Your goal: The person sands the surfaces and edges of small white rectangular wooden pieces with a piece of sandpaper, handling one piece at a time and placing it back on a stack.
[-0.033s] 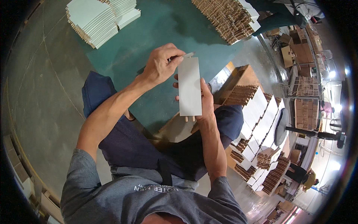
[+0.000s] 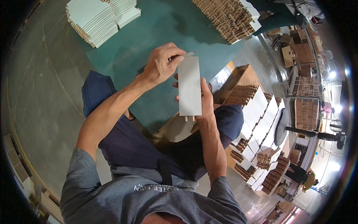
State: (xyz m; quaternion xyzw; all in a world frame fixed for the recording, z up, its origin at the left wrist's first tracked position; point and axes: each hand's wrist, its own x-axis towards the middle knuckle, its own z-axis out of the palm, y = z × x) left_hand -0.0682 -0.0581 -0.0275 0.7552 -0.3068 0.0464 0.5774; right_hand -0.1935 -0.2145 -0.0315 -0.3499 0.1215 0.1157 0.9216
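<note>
A narrow white panel (image 2: 189,87) stands lengthwise in front of me, with two wooden dowels (image 2: 186,119) sticking out of its near end. My right hand (image 2: 206,98) grips it from the right and beneath, the fingers curling around to its left edge. In my left hand (image 2: 161,64) is a knife with a thin grey blade (image 2: 190,54), pinched between thumb and fingers. The blade lies at the panel's far end, close to a dowel there; whether it touches cannot be made out. A dark end of the knife (image 2: 141,70) shows behind my left wrist.
A green work surface (image 2: 149,35) lies under my hands. Stacked white panels (image 2: 100,20) stand far left, and a doweled stack (image 2: 225,18) far right. More panels (image 2: 257,127) are piled on my right, near a round grey fan-like object (image 2: 282,127). A person (image 2: 302,176) is farther right.
</note>
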